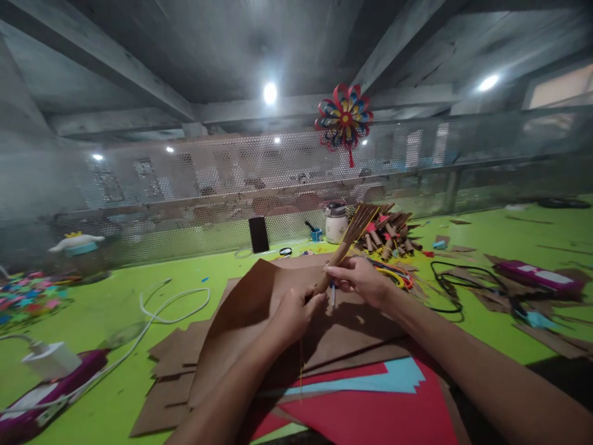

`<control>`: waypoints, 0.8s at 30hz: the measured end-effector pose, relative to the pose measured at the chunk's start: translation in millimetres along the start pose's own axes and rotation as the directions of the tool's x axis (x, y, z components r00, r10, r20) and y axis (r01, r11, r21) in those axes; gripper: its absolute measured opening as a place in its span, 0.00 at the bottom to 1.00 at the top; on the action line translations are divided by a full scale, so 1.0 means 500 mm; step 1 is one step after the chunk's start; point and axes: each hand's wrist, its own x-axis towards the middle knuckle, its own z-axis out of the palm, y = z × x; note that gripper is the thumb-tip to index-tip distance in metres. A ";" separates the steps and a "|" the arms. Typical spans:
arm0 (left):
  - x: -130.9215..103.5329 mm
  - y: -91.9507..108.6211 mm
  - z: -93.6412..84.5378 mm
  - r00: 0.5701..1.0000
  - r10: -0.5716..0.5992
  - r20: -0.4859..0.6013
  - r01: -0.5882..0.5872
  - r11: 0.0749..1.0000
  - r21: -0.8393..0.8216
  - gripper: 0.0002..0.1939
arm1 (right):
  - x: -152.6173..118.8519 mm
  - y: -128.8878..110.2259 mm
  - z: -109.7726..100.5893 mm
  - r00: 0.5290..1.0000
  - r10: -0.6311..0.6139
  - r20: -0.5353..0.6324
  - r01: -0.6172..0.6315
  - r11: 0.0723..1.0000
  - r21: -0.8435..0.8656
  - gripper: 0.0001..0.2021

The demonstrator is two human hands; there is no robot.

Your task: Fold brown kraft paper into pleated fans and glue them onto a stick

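Observation:
A small brown paper broom (356, 233), with a rolled handle and a fringed fan end, slants up and to the right in the middle of the head view. My left hand (294, 314) pinches the lower end of its handle. Higher on the handle, the fingers of my right hand (360, 278) are closed round it. Under both hands lie large sheets of brown kraft paper (250, 296), one curling up at the left. A thin white stick (333, 296) shows just below my right fingers; whether I hold it is unclear.
Behind the broom is a pile of similar paper brooms (389, 232), beside a white bottle (336, 224). Red paper (370, 414) and blue paper (398, 376) lie in front. A white cable (152, 315) crosses the green table (115, 303) at left; a purple power strip (540, 276) sits right.

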 end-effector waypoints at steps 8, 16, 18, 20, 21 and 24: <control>-0.017 0.024 -0.026 0.895 -0.053 0.442 0.319 0.768 -0.555 0.20 | -0.017 -0.029 -0.013 0.985 -0.025 0.169 0.019 0.999 0.036 0.13; -0.025 0.020 -0.025 0.790 0.054 0.611 0.480 0.566 -0.671 0.16 | -0.031 -0.040 -0.010 0.949 -0.082 0.303 0.047 0.992 0.120 0.11; -0.027 0.017 -0.021 0.778 0.094 0.621 0.488 0.532 -0.692 0.16 | -0.032 -0.041 -0.010 0.940 -0.089 0.329 0.048 0.990 0.130 0.11; -0.029 0.016 -0.016 0.762 0.138 0.633 0.500 0.497 -0.710 0.17 | -0.033 -0.042 -0.008 0.936 -0.090 0.340 0.044 0.989 0.140 0.11; -0.030 0.015 -0.015 0.751 0.156 0.641 0.509 0.482 -0.713 0.17 | -0.034 -0.043 -0.007 0.935 -0.088 0.343 0.040 0.989 0.144 0.12; -0.032 0.012 -0.009 0.727 0.185 0.662 0.536 0.450 -0.714 0.17 | -0.036 -0.043 0.001 0.932 -0.087 0.353 0.030 0.986 0.162 0.13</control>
